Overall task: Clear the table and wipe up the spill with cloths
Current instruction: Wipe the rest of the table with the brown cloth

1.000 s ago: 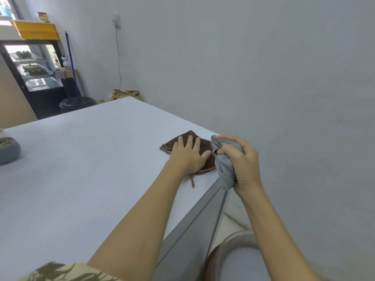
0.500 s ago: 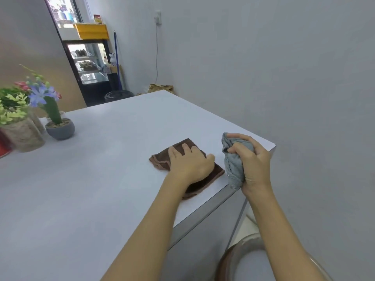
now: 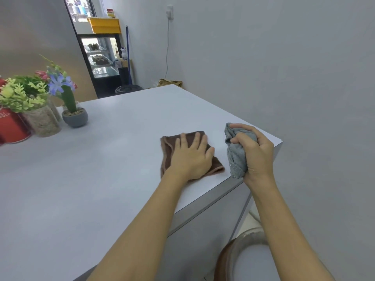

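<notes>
Wiping stage, seen from the head camera. We see the left hand (image 3: 189,157) laid flat on a brown cloth (image 3: 168,145), its fingers (image 3: 196,138) straight and spread, pressing the cloth against the desk (image 3: 101,169) close to the near right corner. We see the right hand (image 3: 256,153) just beside it, above the desk's edge, its fingers curled tight round a bunched grey cloth (image 3: 236,161) whose lower end hangs down past the palm. We cannot tell whether the grey cloth touches the desk. The two cloths lie near each other but apart. We note that no wet patch or stain shows anywhere on the surface in view, so we judge that the spill is either under the brown cloth or already taken up; the picture does not settle which. We judge the clearing to be largely done on this side, since nothing but the cloths lies near the hands. At the far left edge stand a small cactus pot (image 3: 75,118), a leafy plant in a rough wrapped pot (image 3: 41,122) and a red tin (image 3: 12,126); whether these count as things to clear we cannot say. What remains, by our reading, is finishing the strokes with the brown cloth and putting both cloths away.
</notes>
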`<state>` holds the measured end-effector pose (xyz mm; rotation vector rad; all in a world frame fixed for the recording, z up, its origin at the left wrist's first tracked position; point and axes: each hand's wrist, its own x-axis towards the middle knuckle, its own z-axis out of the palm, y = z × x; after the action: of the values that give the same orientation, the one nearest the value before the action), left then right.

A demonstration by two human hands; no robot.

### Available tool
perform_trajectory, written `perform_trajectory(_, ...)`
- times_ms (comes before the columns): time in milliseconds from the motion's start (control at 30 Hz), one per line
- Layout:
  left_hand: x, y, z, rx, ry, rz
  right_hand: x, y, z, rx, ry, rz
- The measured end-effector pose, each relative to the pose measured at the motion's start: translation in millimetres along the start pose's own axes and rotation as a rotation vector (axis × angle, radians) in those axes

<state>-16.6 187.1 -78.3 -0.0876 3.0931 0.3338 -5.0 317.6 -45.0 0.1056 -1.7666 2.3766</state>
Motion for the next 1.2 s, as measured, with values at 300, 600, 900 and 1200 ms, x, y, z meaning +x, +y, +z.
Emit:
perform_trajectory(300,-24,-31,-1,-0.039,0.006,-0.134,1,2,12,-0.025,-0.072,-0.004)
perform_trajectory(600,-45,-6,15,-0.009,0.073,-0.01,6,-2,11,-0.047,-0.051,-0.043)
perform_trajectory(900,5,9,3,-0.033,-0.064,0.072,-6,2,-7,-0.078,0.078,-0.074)
perform_trajectory(1200,-20,-14,5,-0.041,-0.003,-0.13,-2,0,-19,-0.073,0.108,-0.073)
